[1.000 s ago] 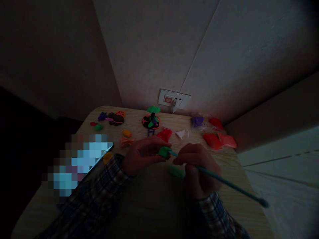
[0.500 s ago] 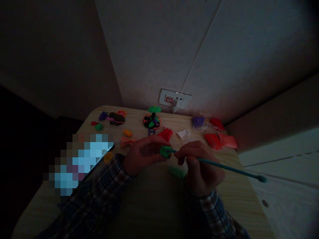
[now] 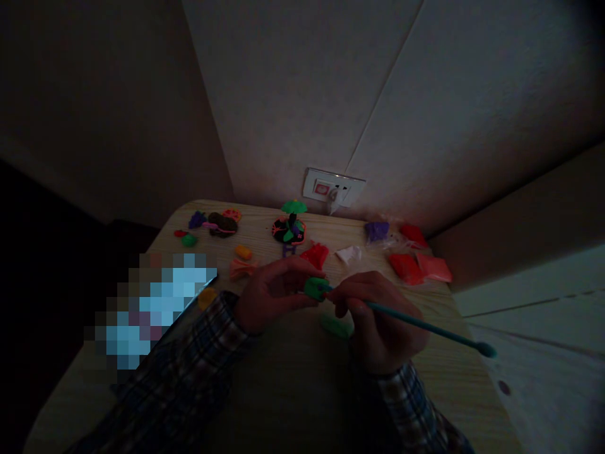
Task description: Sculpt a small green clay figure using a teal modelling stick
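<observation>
Between thumb and fingers my left hand [image 3: 269, 296] pinches a small green clay piece [image 3: 314, 289] with a dark spot on its right side. My right hand [image 3: 385, 328] grips a long teal modelling tool [image 3: 425, 325] like a pen. Its tip touches the right side of the green piece, and its rounded far end points to the lower right. Below the hands lies a flat lump of green clay [image 3: 336, 326], partly beside my right wrist. A red clay packet [image 3: 316, 255] rests just behind the green piece.
On the wooden table [image 3: 283, 391] stand a black clay base with a green umbrella [image 3: 293, 207] and a brown clay shape [image 3: 223, 225]. Purple [image 3: 377, 231] and red packets [image 3: 406, 268] lie right. A lit, blurred screen [image 3: 161, 309] lies left. A wall socket [image 3: 333, 188] is behind.
The tool's far end has swung slightly left and down, while its tip stays at the green piece. The green piece has turned a little in my left hand.
</observation>
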`<state>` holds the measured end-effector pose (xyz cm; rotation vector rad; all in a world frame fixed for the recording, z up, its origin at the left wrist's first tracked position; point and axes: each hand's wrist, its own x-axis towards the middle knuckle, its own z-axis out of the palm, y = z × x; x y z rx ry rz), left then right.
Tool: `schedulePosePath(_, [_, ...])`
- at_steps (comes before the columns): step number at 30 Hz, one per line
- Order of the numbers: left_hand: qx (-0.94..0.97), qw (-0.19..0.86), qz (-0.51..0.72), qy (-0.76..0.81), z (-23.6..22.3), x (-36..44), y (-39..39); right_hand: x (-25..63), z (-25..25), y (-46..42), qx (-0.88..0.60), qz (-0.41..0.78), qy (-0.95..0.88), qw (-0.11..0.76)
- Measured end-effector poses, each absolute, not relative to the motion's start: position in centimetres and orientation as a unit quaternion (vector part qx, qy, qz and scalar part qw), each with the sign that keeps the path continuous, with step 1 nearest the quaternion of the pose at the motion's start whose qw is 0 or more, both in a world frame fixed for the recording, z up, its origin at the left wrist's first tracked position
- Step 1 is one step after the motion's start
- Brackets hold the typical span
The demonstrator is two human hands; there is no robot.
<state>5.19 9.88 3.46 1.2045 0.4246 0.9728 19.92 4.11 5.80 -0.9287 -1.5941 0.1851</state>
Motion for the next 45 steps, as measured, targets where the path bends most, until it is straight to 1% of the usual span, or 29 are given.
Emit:
schedulePosePath(6, [0.555,0.672,0.447,0.202,3.11,5.33,9.89,20.13,6.09,3.75,-0.421,0.061,-0.714,0.556])
schedulePosePath(12, [0.552,0.681,0.44,0.193,3.17,5.4,9.84,20.18,6.23,3.7,-0.444,0.046,-0.722,0.528])
schedulePosePath(14, [0.556,0.678,0.44,0.194,3.22,5.41,9.83,20.1,6.14,3.7,-0.447,0.055,-0.71,0.541])
schedulePosePath(18, [0.564,0.673,0.434,0.199,3.29,5.41,9.8,20.01,6.08,3.82,-0.447,0.067,-0.642,0.62])
schedulePosePath(20, [0.565,0.675,0.429,0.202,3.31,5.38,9.79,19.98,6.09,3.96,-0.457,0.06,-0.619,0.635])
schedulePosePath(24, [0.56,0.679,0.428,0.206,3.35,5.32,9.77,19.74,5.86,4.2,-0.452,0.057,-0.64,0.619])
schedulePosePath(28, [0.555,0.679,0.436,0.201,3.41,5.33,9.76,19.52,5.53,4.16,-0.41,0.086,-0.669,0.614])
schedulePosePath(33, [0.556,0.669,0.448,0.205,3.37,5.45,9.77,19.71,5.69,3.86,-0.399,0.104,-0.692,0.593])
schedulePosePath(37, [0.558,0.663,0.459,0.198,3.28,5.51,9.8,19.88,5.89,3.8,-0.407,0.067,-0.725,0.551])
schedulePosePath(42, [0.553,0.665,0.461,0.199,3.19,5.51,9.88,19.72,5.5,3.93,-0.388,-0.053,-0.764,0.513])
schedulePosePath(45, [0.548,0.672,0.454,0.203,3.32,5.41,9.86,19.65,5.4,3.89,-0.376,-0.046,-0.768,0.516])
